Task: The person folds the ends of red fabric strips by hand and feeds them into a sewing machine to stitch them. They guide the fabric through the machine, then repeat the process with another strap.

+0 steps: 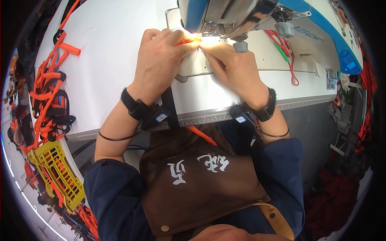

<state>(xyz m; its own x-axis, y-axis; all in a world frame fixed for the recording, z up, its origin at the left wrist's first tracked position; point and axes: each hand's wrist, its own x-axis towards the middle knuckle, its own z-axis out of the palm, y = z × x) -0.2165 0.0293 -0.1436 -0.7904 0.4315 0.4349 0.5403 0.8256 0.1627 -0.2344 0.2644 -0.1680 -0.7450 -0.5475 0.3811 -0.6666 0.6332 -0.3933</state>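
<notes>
My left hand (161, 56) is closed at the needle area of a sewing machine (229, 18), its thumb and fingers pinching a small orange-red fabric strip (188, 41). Right beside it, my right hand (237, 66) is closed too, its fingertips meeting the left ones under the machine's bright lamp. Glare hides what the right fingers grip. From under my left wrist a black strap (169, 106) hangs over the table's front edge. Below it an orange strip (203, 135) lies across the brown apron (201, 188).
Tangled orange and black straps (48, 92) lie along the white table's (108, 44) left side. Beneath them is a yellow plastic basket (58, 172). Green-handled thread snips (281, 52) with a red cord rest right of the needle. A ruler strip (205, 119) edges the table.
</notes>
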